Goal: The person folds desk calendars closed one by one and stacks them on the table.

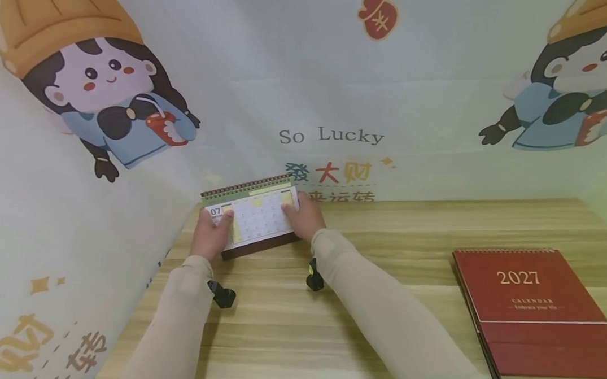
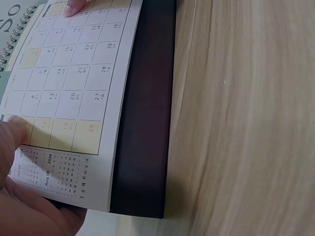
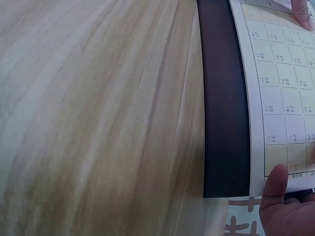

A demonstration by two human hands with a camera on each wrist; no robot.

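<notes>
A spiral-bound desk calendar, turned to a page marked 07, is held between both hands at the back left of the table. My left hand grips its left end, thumb on the page and fingers behind, as the left wrist view shows on the calendar page. At the other end my right hand holds the right edge, its thumb pressed on the page near the corner. Along the calendar's lower edge runs a dark base strip. The fingers behind the calendar are mostly hidden.
A red 2027 calendar lies on the wood-grain table at the right. Behind stands a pale printed backdrop with cartoon figures and lettering, which also covers the left side close to my left arm.
</notes>
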